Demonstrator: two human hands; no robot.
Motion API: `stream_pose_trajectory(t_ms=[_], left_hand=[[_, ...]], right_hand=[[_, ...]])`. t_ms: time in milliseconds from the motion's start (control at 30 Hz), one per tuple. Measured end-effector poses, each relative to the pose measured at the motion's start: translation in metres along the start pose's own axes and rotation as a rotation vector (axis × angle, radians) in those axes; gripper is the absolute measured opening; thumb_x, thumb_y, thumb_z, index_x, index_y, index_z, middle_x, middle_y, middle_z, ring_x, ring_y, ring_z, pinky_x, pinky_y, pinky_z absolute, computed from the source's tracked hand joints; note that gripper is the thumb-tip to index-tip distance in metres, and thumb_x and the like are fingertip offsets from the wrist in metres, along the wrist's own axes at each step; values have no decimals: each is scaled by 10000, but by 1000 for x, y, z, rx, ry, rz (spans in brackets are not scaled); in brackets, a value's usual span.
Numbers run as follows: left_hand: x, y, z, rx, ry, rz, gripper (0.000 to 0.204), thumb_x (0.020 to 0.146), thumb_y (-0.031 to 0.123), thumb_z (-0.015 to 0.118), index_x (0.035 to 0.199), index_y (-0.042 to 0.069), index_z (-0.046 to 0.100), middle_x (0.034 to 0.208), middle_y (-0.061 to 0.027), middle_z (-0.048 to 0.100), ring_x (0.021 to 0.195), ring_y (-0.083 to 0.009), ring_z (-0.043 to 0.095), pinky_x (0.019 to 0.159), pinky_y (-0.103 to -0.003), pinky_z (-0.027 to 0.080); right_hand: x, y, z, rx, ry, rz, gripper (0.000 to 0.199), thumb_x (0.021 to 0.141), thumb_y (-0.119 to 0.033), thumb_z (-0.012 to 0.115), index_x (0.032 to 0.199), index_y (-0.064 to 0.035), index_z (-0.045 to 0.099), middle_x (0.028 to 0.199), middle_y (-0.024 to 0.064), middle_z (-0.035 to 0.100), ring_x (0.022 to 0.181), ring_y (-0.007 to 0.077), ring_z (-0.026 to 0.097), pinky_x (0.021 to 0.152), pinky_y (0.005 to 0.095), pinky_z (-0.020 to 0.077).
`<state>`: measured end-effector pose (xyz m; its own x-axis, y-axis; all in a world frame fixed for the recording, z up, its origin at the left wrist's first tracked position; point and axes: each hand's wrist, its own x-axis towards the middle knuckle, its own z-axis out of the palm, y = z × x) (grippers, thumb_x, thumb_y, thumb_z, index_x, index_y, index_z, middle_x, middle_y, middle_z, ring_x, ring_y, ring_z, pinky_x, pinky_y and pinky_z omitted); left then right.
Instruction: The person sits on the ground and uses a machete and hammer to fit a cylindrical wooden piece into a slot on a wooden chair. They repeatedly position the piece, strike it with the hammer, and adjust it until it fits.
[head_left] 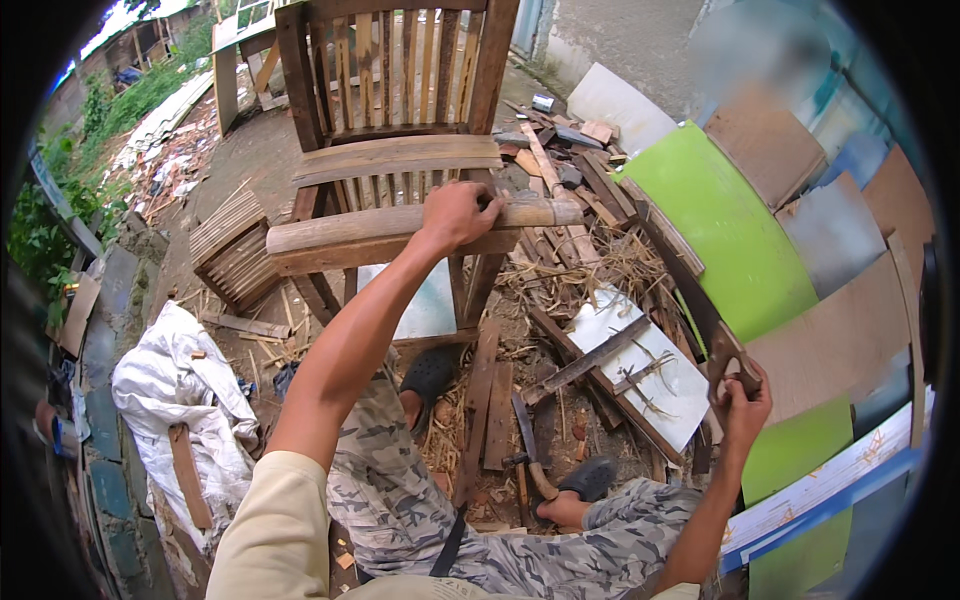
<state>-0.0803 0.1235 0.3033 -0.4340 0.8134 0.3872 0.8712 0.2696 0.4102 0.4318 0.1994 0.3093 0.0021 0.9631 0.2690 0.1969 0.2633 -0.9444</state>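
1. Bamboo pole (400, 232): thick, pale, weathered round piece lying crosswise on the seat of the wooden chair, roughly level, running from the chair's left side over to its right front. The right end looks cut off clean. The left hand (457, 212) sits on top of it near that right end, fingers wrapped over.
2. Hand saw (690, 290): long dark rusty-looking blade with a brown wooden handle. It's tilted, the blade running up and left from the handle toward the pole's right end. The right hand (745, 400) grips the handle, down at the lower right.
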Motion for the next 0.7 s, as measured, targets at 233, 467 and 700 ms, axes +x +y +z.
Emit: stream_pose_trajectory(t_ms=[233,467,700], left_hand=[[4,10,25,157,84,10,455,896,438,617,1135,54,668,1151,-155,662,1157,-348,586,947,-528,458],[-3,-7,41,228,198,236,361,971,412,567,1088,79,645,1081,-123,653,1076,-310,601,901,-475,459],[-5,5,44,281,234,258,339,943,345,592,1093,42,620,1055,-135,637,1053,-322,595,887,-457,454]], right_hand=[[-73,-4,111,427,-110,32,389,878,26,650,1228,-48,499,905,47,660,643,89,550,557,229,468],[-123,48,214,493,-263,-72,339,914,-54,653,1203,-27,478,923,51,610,762,100,559,674,262,479],[-136,81,236,240,-325,-216,369,936,-184,685,1219,-22,512,914,81,634,780,159,608,706,321,503]])
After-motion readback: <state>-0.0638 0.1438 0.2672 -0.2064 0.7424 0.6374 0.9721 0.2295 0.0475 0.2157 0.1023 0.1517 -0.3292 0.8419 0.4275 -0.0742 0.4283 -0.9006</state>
